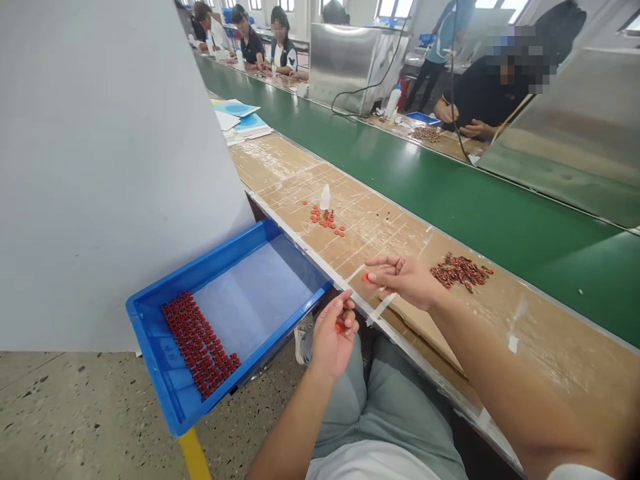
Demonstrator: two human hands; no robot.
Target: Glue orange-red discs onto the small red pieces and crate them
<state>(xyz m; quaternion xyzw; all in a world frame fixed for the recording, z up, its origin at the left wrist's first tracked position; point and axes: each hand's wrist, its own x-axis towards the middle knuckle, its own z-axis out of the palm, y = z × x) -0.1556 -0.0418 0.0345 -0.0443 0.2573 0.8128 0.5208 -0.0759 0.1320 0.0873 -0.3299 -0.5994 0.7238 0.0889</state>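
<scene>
My left hand (332,339) is raised above the edge of the bench, with its fingers curled around a small red part (341,327). My right hand (405,281) hangs over the cardboard-covered bench (320,193), pinching a red disc (368,280) at its fingertips. Beside that hand lies a heap of red-and-black parts (461,271). Farther off, loose red discs (325,220) are scattered next to a white squeeze bottle (325,197). Rows of red parts (199,343) lie in a blue plastic tray (295,257) below my left hand.
A green conveyor belt (450,160) runs along the bench's far side. Beyond it sit a co-worker (485,100) with brown parts and a steel machine housing (345,67). Papers (240,119) lie up the bench. A white partition (105,173) stands at the left.
</scene>
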